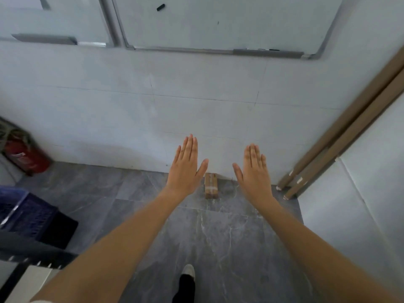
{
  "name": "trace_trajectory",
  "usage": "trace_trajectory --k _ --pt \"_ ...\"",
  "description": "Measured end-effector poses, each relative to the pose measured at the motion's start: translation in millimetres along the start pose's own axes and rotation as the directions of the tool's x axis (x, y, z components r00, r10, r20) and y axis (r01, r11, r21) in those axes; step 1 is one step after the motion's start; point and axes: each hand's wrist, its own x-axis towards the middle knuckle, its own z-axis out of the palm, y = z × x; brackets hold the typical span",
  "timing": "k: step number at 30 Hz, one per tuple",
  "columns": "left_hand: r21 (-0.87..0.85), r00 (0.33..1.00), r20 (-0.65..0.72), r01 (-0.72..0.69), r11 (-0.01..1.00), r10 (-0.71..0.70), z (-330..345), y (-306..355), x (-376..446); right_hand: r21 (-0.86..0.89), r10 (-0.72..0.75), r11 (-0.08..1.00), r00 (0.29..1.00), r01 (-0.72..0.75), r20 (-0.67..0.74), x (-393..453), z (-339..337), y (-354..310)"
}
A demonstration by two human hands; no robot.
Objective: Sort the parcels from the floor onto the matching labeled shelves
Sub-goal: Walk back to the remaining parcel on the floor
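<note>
Hands (187,166) flat, extinguisher (26,157) and crate (32,213) leftward.

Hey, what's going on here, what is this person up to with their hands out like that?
A person stands on a grey tiled floor, both arms stretched forward. The left hand and right hand are flat, open and empty. Between them, farther off, one small taped cardboard parcel lies on the floor against the wall, untouched. No labeled shelves are in view.
</note>
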Motion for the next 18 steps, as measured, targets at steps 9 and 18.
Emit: trace_trajectory --k 9,18 --pt "-0.071 0.997 0.078 0.031 0.997 -0.025 46.0 -56.4 114.4 0.012 0.067 0.998 0.987 -0.069 0.146 102.1 63.9 11.5" --pt "-0.087 0.971 0.23 0.091 0.992 -0.069 131.0 -94.5 189.6 0.054 0.08 0.994 0.953 -0.1 0.291 170.3 143.5 48.8"
